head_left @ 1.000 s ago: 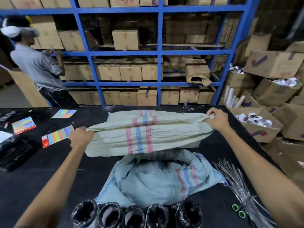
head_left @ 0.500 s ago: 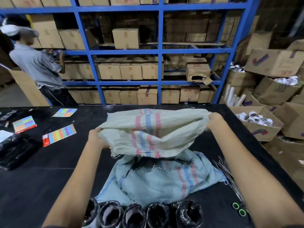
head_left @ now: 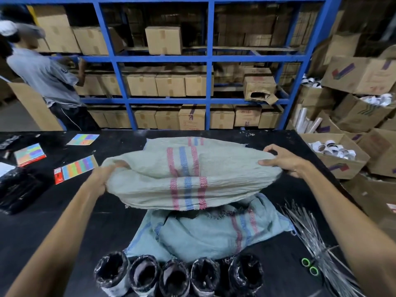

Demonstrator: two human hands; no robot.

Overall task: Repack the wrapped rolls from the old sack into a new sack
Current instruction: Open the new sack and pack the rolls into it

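Above the black table (head_left: 85,228), the new sack (head_left: 188,168) hung limp between the left hand (head_left: 102,176), gripping its left end, and the right hand (head_left: 285,161), pinching its right edge; it looked light and soft, so I judged the mouth hem the best hold. At the near edge, the wrapped rolls (head_left: 177,275) were lined in a row just beside the old sack (head_left: 203,234), probably firm but slippery.

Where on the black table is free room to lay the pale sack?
Free: the bare top left of the old sack, nearer than the colour cards; also the far strip behind the pale sack. Crowded: wrapped rolls at the near edge, metal ties and scissors at right.
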